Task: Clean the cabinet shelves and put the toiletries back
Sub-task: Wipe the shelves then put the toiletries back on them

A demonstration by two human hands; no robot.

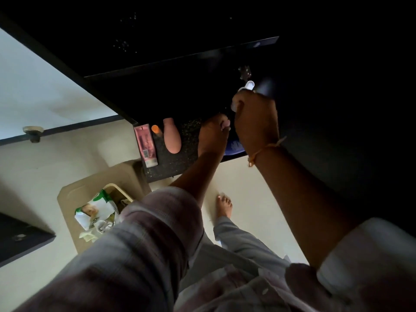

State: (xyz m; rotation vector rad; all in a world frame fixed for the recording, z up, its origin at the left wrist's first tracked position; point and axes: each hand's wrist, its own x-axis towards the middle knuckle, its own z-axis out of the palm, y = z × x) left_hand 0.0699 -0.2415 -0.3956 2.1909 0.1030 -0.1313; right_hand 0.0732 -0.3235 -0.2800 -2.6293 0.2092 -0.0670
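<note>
1. Right hand (254, 122), right of centre, is curled into a fist around a white container (248, 85). Its round capped end sticks out above the knuckles and points to the upper frame. A blurred dark shape just beside the cap cannot be identified.
2. A yellow thread (263, 152) is tied round that wrist.
3. Left hand (212, 137), just left of the right one, has its fingers bent with the tips on or over a blue item (234, 146). Whether it grips anything cannot be told.
4. Both hands are at a dark speckled shelf (186, 154) of the black cabinet (180, 41), which fills the upper frame.
5. Three toiletries lie side by side on the shelf's left end, left of the left hand:
   - pink tube (145, 145), flat, white cap toward the lower frame, long axis nearly top to bottom;
   - orange-capped item (155, 129), between the other two, its body mostly hidden;
   - peach bottle (172, 136), smooth and rounded, on the same axis as the tube.
6. Lower left, a beige bin (74, 188) on the pale floor (258, 188) holds a green-and-white wipes packet (96, 210).
7. A bare foot (224, 206) stands on the floor below the shelf.
</note>
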